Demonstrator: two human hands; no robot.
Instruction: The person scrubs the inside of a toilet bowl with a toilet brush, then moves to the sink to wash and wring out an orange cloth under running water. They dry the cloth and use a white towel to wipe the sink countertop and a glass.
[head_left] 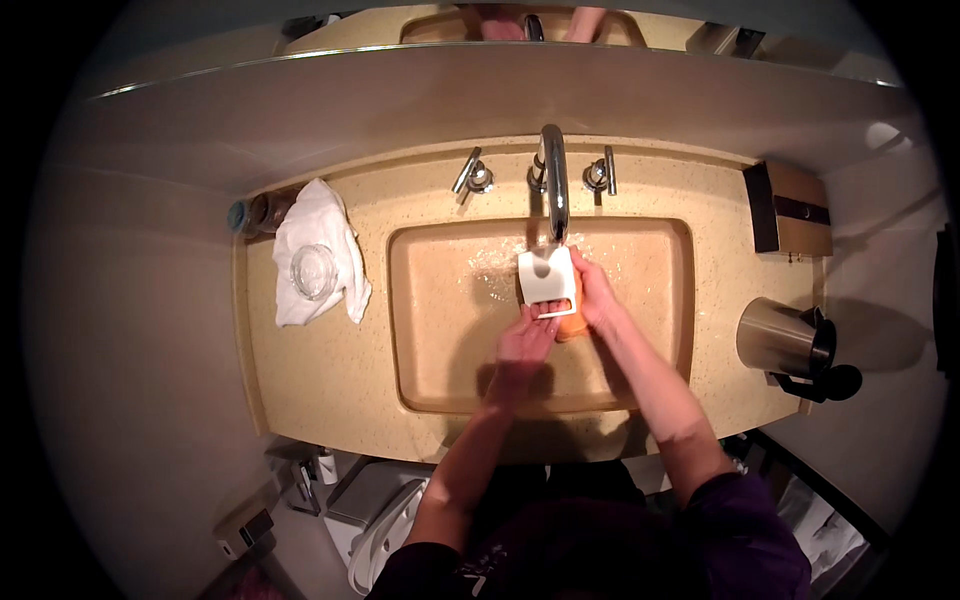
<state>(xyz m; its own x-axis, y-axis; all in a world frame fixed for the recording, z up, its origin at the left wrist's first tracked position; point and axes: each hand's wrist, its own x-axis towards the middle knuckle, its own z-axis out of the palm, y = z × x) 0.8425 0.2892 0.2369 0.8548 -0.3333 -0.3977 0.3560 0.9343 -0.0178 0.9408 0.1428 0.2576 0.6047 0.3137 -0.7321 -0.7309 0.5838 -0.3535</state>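
Under the running chrome faucet (555, 180), a white plastic piece (542, 273) with a notch near its top and a slot at its lower end is held over the sink (450, 370). My left hand (528, 340) grips its lower end, fingers at the slot. At its right edge, my right hand (596, 292) is closed, with an orange piece (574, 325), perhaps a cloth or sponge, between the palm and the white piece. Most of the orange piece is hidden behind the white one. Water splashes on the basin floor around them.
Lever handles (479, 178) (601, 176) flank the faucet. A white towel (310, 240) with a clear glass dish (314, 272) lies left, beside small jars (266, 212). To the right stand a brown box (790, 210) and a steel kettle (780, 335). A mirror edge (480, 48) runs along the back.
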